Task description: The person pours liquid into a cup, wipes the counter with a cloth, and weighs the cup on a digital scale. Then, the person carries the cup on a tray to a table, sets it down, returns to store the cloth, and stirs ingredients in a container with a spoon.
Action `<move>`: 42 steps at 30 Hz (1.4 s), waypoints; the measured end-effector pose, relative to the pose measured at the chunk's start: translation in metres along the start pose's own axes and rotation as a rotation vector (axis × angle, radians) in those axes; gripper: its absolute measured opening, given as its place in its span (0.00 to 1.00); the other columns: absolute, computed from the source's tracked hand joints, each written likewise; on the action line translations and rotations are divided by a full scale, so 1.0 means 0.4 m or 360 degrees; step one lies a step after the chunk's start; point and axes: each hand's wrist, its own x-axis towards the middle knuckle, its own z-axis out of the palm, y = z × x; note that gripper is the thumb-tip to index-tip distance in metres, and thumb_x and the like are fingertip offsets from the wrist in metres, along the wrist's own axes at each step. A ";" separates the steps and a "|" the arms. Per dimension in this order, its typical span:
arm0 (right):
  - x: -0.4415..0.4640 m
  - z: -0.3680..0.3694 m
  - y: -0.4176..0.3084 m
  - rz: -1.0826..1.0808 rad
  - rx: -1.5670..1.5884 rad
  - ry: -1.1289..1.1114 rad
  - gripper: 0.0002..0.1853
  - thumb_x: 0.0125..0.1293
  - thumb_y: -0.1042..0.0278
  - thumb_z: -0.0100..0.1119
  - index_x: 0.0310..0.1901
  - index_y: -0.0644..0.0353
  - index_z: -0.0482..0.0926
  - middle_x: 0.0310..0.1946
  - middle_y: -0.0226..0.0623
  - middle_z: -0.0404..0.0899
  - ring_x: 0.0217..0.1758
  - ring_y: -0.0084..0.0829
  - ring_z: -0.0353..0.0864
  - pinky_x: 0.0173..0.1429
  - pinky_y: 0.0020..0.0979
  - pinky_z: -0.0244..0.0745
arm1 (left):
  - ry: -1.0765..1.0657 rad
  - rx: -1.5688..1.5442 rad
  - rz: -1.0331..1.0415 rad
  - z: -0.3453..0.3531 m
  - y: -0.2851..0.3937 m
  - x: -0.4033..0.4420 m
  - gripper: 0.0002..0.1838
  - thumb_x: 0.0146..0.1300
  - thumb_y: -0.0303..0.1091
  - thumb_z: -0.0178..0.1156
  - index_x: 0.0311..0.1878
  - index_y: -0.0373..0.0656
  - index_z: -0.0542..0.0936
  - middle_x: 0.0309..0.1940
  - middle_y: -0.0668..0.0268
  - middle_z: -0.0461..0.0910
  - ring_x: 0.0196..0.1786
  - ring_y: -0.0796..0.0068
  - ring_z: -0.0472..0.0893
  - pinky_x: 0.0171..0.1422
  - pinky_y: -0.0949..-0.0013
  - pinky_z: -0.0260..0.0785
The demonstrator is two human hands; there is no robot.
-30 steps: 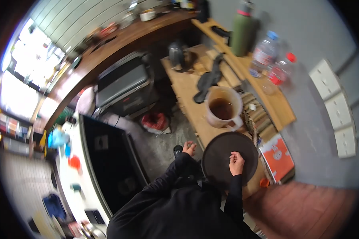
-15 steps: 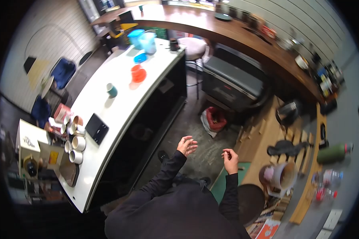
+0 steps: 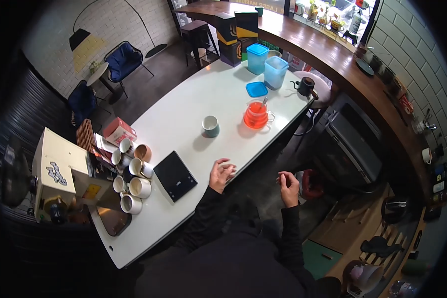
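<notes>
My left hand hovers by the near edge of the white table, its fingers loosely spread and holding nothing. Off that edge, over the floor, is my right hand, with bent, slightly parted fingers and nothing visible in it. A flat black digital scale lies on the table to the left of my left hand. Farther back stand a green-and-white cup and a glass server of red liquid with a spoon in it. Neither hand touches any of these.
Several cups crowd the table's left end beside a cream-coloured machine. At the far end are two blue containers, a blue lid and a black gooseneck kettle. A wooden counter curves behind; a lined bin stands right.
My view has swung left toward the white table, which now sits nearer the centre and looks sharper. Both hands stay raised and empty; my left hand now appears against the table's edge.
</notes>
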 end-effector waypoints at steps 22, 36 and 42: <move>0.734 0.191 -0.101 -0.0584 -0.0468 -0.0318 0.12 0.60 0.67 0.69 0.39 0.65 0.79 0.28 0.38 0.75 0.27 0.29 0.72 0.32 0.31 0.69 | 0.0974 0.1052 0.0763 -0.091 -0.008 0.414 0.45 0.45 0.34 0.79 0.65 0.38 0.63 0.54 0.56 0.75 0.57 0.65 0.77 0.63 0.61 0.69; 0.760 0.198 -0.122 -0.0576 -0.0405 -0.0497 0.07 0.61 0.77 0.65 0.31 0.69 0.75 0.23 0.35 0.70 0.24 0.24 0.68 0.30 0.26 0.65 | 0.1184 0.1151 0.0712 0.011 -0.006 0.455 0.36 0.46 0.35 0.78 0.59 0.38 0.73 0.49 0.57 0.80 0.51 0.65 0.81 0.57 0.62 0.73; 0.735 0.190 -0.122 -0.0645 -0.0483 -0.0517 0.04 0.59 0.79 0.63 0.33 0.64 0.77 0.25 0.37 0.73 0.25 0.34 0.72 0.32 0.33 0.67 | 0.1041 0.1130 0.0664 0.057 0.001 0.461 0.36 0.47 0.35 0.77 0.59 0.38 0.72 0.49 0.59 0.79 0.52 0.67 0.80 0.59 0.63 0.72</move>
